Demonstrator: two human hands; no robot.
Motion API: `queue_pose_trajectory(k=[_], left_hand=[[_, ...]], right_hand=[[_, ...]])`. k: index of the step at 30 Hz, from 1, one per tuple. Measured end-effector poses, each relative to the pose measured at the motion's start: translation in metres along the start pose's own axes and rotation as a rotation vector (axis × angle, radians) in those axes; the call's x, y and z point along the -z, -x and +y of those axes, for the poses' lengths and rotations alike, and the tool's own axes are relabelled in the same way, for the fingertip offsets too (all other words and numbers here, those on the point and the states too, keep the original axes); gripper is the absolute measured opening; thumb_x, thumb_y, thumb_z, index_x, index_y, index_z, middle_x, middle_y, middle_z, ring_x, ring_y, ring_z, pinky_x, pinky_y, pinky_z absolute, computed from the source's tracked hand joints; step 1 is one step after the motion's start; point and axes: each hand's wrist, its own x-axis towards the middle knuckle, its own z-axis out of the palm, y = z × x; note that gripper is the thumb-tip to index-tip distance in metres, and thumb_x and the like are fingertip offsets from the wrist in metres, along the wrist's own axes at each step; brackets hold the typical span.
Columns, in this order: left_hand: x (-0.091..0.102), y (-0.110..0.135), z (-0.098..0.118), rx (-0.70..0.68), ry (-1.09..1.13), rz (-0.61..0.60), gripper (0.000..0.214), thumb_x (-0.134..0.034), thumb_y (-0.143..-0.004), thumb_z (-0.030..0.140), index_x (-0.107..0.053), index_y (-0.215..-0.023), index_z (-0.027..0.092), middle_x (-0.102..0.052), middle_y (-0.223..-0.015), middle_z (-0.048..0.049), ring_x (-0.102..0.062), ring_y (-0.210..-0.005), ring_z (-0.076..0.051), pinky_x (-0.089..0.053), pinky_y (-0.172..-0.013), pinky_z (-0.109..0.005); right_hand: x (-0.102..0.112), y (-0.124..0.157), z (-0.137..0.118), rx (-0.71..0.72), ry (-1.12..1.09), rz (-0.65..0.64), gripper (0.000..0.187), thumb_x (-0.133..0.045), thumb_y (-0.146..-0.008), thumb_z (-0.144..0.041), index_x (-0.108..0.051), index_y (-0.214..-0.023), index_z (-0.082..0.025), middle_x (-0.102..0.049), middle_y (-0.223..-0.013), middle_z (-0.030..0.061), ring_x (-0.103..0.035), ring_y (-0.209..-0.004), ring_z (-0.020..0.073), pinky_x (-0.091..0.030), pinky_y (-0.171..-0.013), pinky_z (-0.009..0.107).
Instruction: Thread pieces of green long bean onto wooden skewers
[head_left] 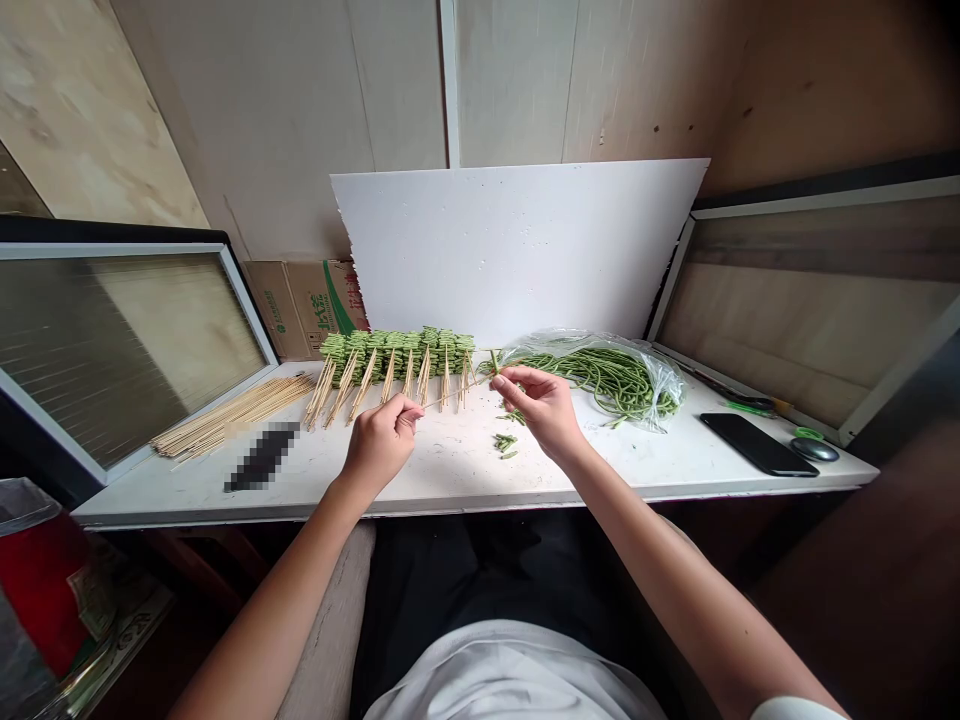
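Closed around the end of a thin bamboo skewer (450,396), my left hand (384,445) is above the middle of the white table. My right hand (541,402) pinches a short piece of green bean (494,362) at the skewer's other end. Below the right hand, several cut bean pieces (505,442) lie on the table. Stacked skewers of green beans (397,345) stand in a row behind my left hand, their sticks pointing toward me. To the right of my right hand, long green beans (607,375) spill from a clear plastic bag (664,385).
Bare skewers (232,415) lie in a pile on the left of the table (420,480), beside a blurred-out dark patch. A black phone (756,444) and a rounded grey object (814,449) are at the right. A white foam board (525,250) leans behind; framed panels flank both sides.
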Motion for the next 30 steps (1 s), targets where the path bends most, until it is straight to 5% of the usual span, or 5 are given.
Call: queue_pose_trajectory(k=[12,22,30], left_hand=[[0.000,0.000,0.001,0.045,0.085,-0.139,0.025,-0.048,-0.095,0.009,-0.070,-0.087,0.020,-0.065,-0.063,0.0011,-0.059,-0.055,-0.014,-0.041,-0.056,-0.025],[-0.004,-0.003,-0.003,0.121,0.196,-0.173,0.015,-0.060,-0.102,0.031,-0.070,-0.099,0.021,-0.071,-0.073,-0.0013,-0.068,-0.065,-0.017,-0.049,-0.061,-0.027],[-0.003,-0.001,-0.001,0.134,0.221,-0.178,0.021,-0.056,-0.103,0.031,-0.068,-0.090,0.020,-0.070,-0.073,-0.0001,-0.063,-0.058,-0.013,-0.047,-0.057,-0.024]], right_hand=[[0.002,-0.001,0.006,0.021,0.092,-0.099,0.032,-0.087,-0.077,-0.054,-0.083,-0.086,-0.024,-0.076,-0.097,0.0082,-0.064,-0.076,0.0186,-0.054,-0.057,0.030],[0.003,-0.004,0.017,-0.057,0.059,-0.096,0.033,-0.087,-0.077,-0.051,-0.080,-0.089,-0.022,-0.075,-0.099,0.0069,-0.063,-0.072,0.0146,-0.054,-0.057,0.026],[0.003,-0.004,0.019,-0.007,0.087,-0.115,0.032,-0.087,-0.078,-0.051,-0.080,-0.087,-0.021,-0.075,-0.099,0.0079,-0.064,-0.078,0.0171,-0.055,-0.057,0.026]])
